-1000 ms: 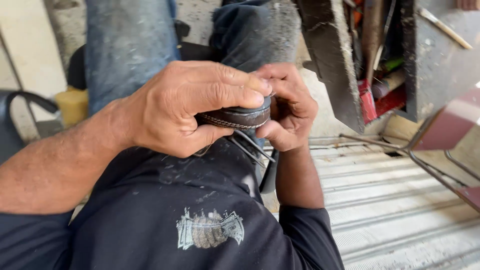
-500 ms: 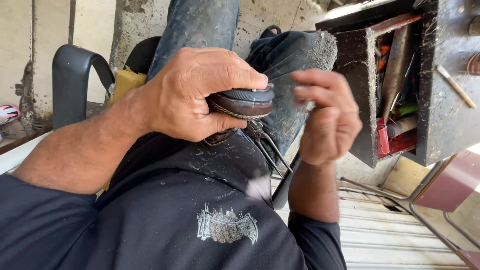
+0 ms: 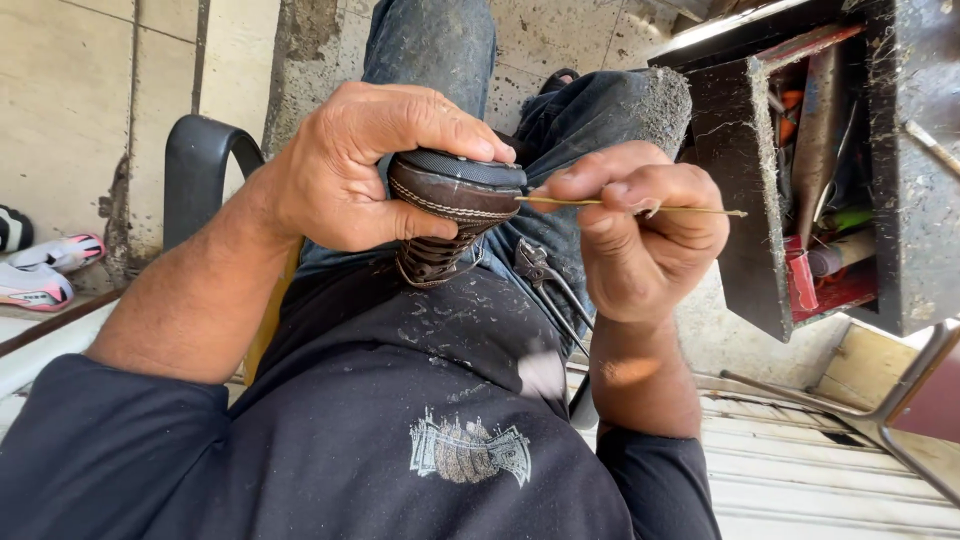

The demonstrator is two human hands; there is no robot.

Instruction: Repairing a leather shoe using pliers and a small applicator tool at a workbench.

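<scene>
Since the earlier frame, my right hand (image 3: 645, 245) has drawn away from the brown leather shoe (image 3: 452, 205), pulling a thin thread (image 3: 640, 207) taut between pinched fingers (image 3: 590, 185). My left hand (image 3: 375, 165) is closed around the shoe, sole up, above my lap. A dusty open toolbox (image 3: 800, 170) stands to the right; a pink sneaker (image 3: 40, 275) lies far left.

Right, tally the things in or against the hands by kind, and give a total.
Brown leather shoe with stitched sole, gripped by the left hand: 1
Thin straw-coloured needle-like rod, pinched by the right hand: 1
Total: 2
</scene>
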